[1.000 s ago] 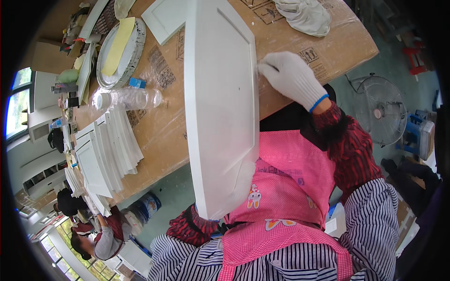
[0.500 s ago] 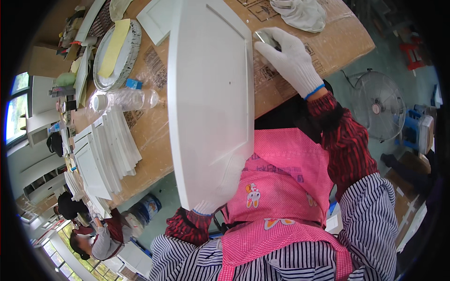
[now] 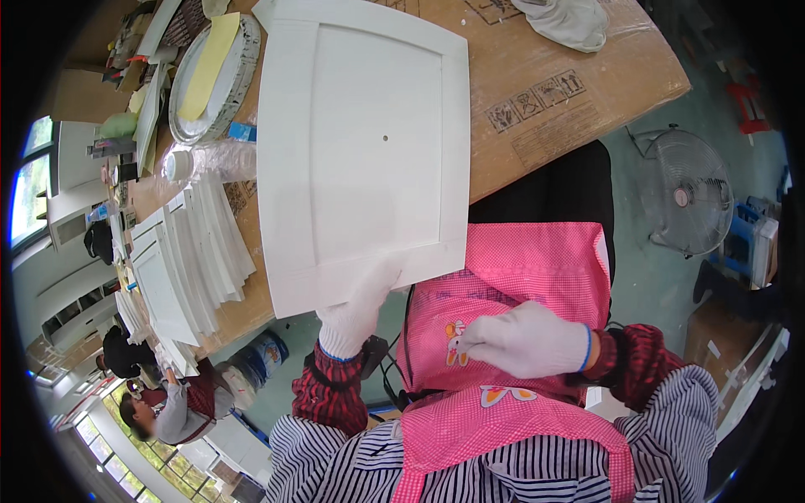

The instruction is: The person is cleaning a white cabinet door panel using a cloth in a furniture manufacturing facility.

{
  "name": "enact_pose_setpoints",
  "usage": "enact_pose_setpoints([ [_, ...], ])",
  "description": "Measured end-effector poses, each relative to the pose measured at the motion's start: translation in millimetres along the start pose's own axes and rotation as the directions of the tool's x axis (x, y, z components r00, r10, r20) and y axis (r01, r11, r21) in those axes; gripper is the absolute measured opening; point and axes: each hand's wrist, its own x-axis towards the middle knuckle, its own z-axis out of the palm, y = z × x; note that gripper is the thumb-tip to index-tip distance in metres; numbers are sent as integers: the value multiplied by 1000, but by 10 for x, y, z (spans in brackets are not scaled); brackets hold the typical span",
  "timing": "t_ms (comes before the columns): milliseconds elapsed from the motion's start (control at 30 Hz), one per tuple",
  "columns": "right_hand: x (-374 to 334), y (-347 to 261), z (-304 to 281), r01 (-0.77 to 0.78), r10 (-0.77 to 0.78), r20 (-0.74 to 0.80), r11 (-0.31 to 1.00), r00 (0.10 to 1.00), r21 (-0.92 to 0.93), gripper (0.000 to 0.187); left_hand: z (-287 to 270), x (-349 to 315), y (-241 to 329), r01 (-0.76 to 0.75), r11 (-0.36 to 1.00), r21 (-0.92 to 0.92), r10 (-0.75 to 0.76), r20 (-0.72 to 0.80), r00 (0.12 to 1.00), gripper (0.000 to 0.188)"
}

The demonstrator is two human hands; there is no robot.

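A white cabinet door panel (image 3: 377, 168) with a recessed centre and a small dark spot faces me over the cardboard-covered table. My left hand (image 3: 356, 314), in a white knit glove, grips its near edge, thumb on the front and the other fingers mostly hidden. In front of the pink apron (image 3: 537, 251), my right hand (image 3: 528, 339), gloved too, is apart from the panel. Its fingers are curled closed, and whatever they may hold is hidden.
Left of the panel lie a stack of white panels (image 3: 189, 268), a clear plastic bottle (image 3: 201, 161) and a round lid (image 3: 210, 84) bearing a yellow strip. A cloth (image 3: 566, 21) rests on the table's far side. A floor fan (image 3: 683, 193) stands right; another person (image 3: 180, 411) works at lower left.
The panel has turned from a steep slant to face me more fully. My right hand, earlier beyond its right edge with a shiny thing at the fingers, has come back to the apron.
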Motion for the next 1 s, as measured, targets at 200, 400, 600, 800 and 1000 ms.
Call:
enact_pose_setpoints([
  [200,202,339,-358,-202,377,-555,914,742,351,15,-49,146,-58,58,998,38,-59,13,998,20],
  [400,480,-165,-596,-53,439,-416,736,796,675,19,-187,132,-289,138,931,-337,-60,231,971,27],
  [600,928,-339,-248,-123,-8,128,221,992,967,34,-230,-84,-295,285,793,-539,-133,304,943,47],
  [800,835,1333,-1839,-623,-346,-838,560,423,-546,29,-569,-220,-451,322,721,-613,-117,350,929,70],
  [1000,851,-120,-984,247,202,-661,818,722,520,21,-811,-197,-787,228,671,-706,72,368,927,51],
])
